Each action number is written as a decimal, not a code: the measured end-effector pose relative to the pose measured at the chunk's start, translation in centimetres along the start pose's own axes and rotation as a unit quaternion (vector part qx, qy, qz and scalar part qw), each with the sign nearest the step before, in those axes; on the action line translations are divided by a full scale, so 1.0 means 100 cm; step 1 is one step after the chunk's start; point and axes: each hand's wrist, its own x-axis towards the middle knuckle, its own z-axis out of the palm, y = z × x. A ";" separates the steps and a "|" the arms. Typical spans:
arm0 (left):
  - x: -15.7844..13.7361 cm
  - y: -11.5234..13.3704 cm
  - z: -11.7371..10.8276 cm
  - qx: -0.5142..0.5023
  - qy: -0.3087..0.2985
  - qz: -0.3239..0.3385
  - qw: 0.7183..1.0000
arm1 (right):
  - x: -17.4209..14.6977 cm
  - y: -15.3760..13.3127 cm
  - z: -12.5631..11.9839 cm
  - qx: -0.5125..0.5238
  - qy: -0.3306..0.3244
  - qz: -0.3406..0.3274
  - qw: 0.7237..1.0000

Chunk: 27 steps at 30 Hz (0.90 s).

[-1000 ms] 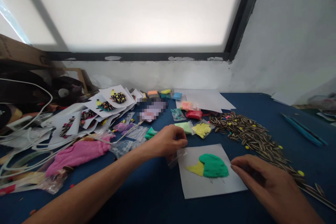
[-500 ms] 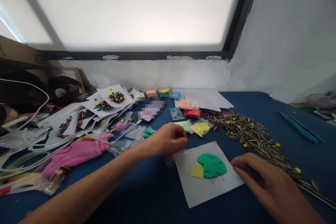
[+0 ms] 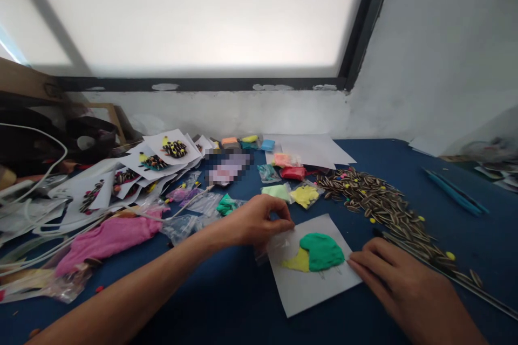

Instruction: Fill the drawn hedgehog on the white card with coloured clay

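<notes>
A white paper card [image 3: 301, 302] lies on the blue table, bearing a flattened green clay shape [image 3: 324, 253] joined to a yellow clay piece [image 3: 297, 263]. Thin pencil lines show below the green clay. My left hand [image 3: 263, 221] is closed above the card's upper left corner, its fingers pinching a clear plastic bag [image 3: 281, 245] that overlaps that corner. At the card's right edge is my right hand [image 3: 399, 280], thumb and fingers pinched together on the paper beside the green clay.
A heap of striped sunflower seeds [image 3: 376, 194] with small yellow balls spreads at right, beside a thin rod [image 3: 457, 280] and blue tweezers [image 3: 455, 191]. Bagged yellow clay [image 3: 305, 195] lies behind the card. Seed-decorated cards [image 3: 174, 148], pink clay [image 3: 109, 240] and white cables fill the left.
The view has shifted slightly. My right hand has come a little left, onto the card's edge, uncovering the rod's dark end. My left hand has moved slightly right with the plastic bag.
</notes>
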 end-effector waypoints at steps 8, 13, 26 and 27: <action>0.001 -0.003 -0.001 -0.005 -0.018 -0.002 1.000 | -0.014 -0.004 -0.001 -0.084 0.030 -0.063 0.994; 0.001 -0.004 -0.001 0.024 -0.010 0.020 0.999 | -0.009 -0.008 -0.008 -0.081 0.041 -0.076 0.993; -0.020 0.031 0.000 0.134 -0.005 0.120 0.984 | -0.014 -0.009 -0.012 0.000 0.043 -0.052 0.998; -0.025 0.037 0.003 0.136 -0.036 0.137 0.981 | -0.015 -0.008 -0.011 0.005 0.040 -0.046 0.998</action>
